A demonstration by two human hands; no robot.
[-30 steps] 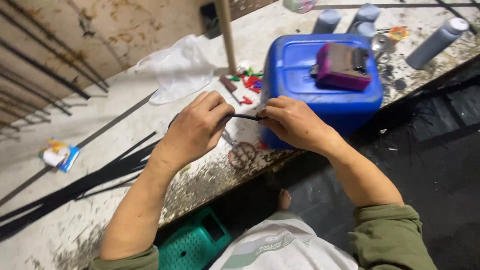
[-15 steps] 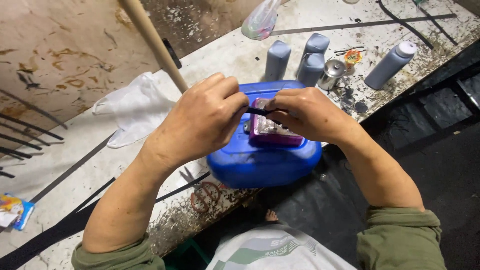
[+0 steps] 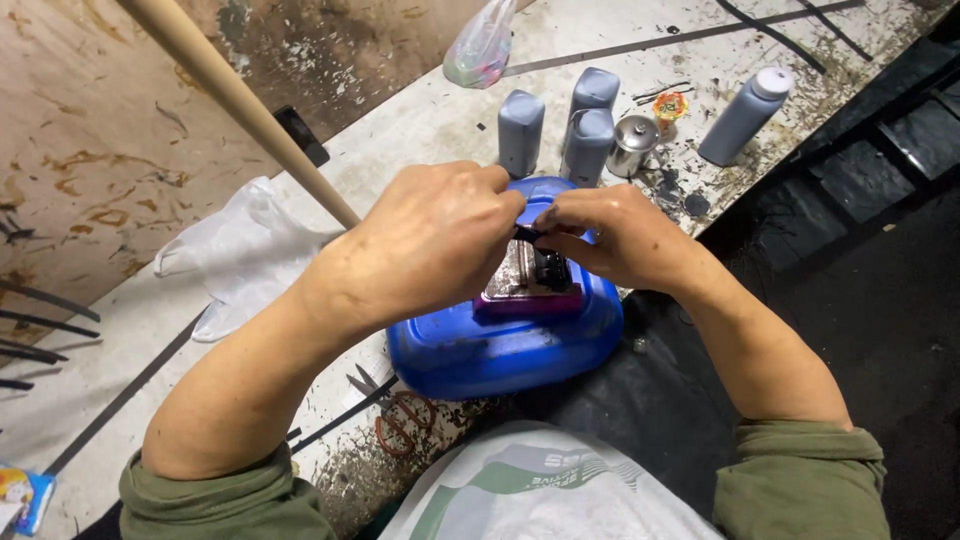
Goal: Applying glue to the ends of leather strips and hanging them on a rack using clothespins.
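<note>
Both hands have drawn closer together since half a second ago, and the black strip between them now shows only as a short piece. Left hand (image 3: 430,245) and right hand (image 3: 615,235) each pinch the thin black strip (image 3: 527,234) with closed fingers, directly above the purple-framed block (image 3: 530,285) resting on the blue plastic jerrycan (image 3: 500,345). Red-handled scissors (image 3: 395,415) lie on the stained white workbench (image 3: 420,125), just beside the jerrycan.

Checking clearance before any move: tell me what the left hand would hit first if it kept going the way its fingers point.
The left hand points rightward, so it would probably meet the right hand first; their fingertips already nearly touch over the small black piece. Depth is unclear.
</note>
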